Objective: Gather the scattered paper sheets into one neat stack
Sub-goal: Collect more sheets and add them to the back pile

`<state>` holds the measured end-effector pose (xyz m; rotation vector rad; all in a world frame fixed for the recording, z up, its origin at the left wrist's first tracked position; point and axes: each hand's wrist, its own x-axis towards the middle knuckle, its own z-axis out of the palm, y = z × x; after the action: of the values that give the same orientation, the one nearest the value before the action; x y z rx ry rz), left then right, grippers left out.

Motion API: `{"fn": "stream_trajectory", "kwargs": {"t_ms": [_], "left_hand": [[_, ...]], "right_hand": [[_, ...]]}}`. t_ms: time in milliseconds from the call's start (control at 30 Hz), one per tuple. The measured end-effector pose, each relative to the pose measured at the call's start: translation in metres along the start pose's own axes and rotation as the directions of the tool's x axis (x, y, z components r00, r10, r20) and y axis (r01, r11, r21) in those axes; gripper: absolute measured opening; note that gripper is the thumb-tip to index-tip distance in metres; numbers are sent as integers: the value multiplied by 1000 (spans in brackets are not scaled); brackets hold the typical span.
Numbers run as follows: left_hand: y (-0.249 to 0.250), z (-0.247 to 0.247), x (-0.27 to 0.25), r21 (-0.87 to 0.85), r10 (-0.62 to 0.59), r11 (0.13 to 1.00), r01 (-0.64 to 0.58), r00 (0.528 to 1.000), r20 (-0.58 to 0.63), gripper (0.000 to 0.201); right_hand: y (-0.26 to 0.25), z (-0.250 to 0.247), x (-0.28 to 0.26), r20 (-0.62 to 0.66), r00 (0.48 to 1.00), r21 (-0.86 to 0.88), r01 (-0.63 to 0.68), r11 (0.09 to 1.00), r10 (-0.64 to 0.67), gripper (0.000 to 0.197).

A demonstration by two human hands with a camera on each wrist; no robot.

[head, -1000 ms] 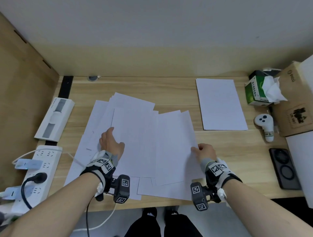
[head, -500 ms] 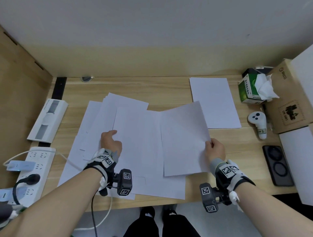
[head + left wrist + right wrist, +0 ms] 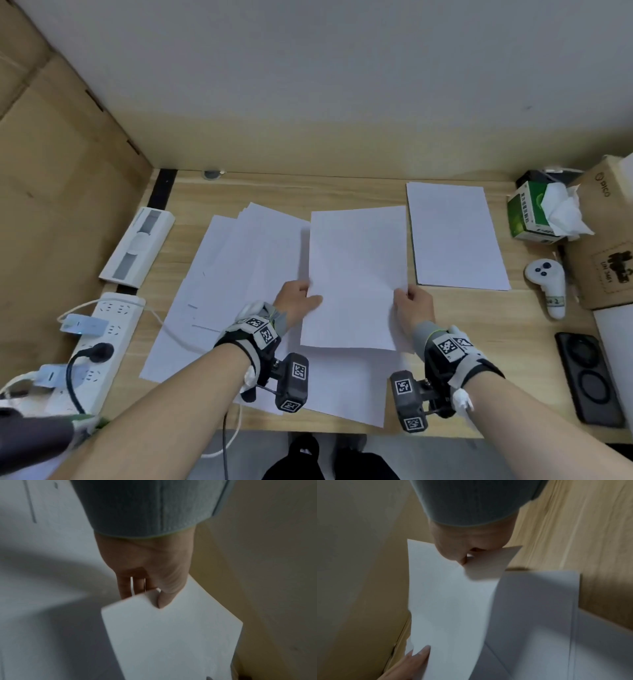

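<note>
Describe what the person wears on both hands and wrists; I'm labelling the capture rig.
Both forearms are bare. Left hand and right hand wear black-and-grey fingerless wrist straps with grey knit cuffs, bearing square black-and-white markers. A black camera block with similar markers hangs under each wrist; a thin cable trails from the left.

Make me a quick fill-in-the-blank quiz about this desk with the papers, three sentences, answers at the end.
1. The lifted sheet is held by ____ hands.
2. The left hand pinches the sheet with its ____ on top.
3. The neat stack lies to the ____ of the lifted sheet, beside the green tissue box.

Answers: both; thumb; right
</note>
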<state>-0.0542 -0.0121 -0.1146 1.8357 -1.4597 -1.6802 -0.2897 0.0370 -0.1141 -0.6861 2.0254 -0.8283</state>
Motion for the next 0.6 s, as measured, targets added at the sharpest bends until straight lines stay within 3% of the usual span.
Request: {"fn": "stream_trajectory", "kwargs": {"t_ms": [33,133,233,400,500,600], "left_hand": [[-4,-6,-2,5,1,1000,0,998,-57,5],[-29,-38,-5,47,-7,999,19,971,-238,18],[-51,-64,-8,132,-30,989,73,951,-307,14],[-72,-84,-7,213,-87,962,172,929,-360,18],[-74,-86,-3,211,-76,962,175,910,-407,39],[-72,-86,4,194,-132,956,218,915,-381,58]], "right_hand": [[0,8,0,47,999,4,-23,1000,22,23],[3,43,-5,209,977,-58,-39,998,51,24],[7,67,-10,280,958,-123,-26,992,60,32],[10,97,-14,317,944,-299,11,954,88,31],[8,102,-11,256,961,-381,-4,924,110,24],[7,104,-6,188,975,-376,-43,926,121,45]]}}
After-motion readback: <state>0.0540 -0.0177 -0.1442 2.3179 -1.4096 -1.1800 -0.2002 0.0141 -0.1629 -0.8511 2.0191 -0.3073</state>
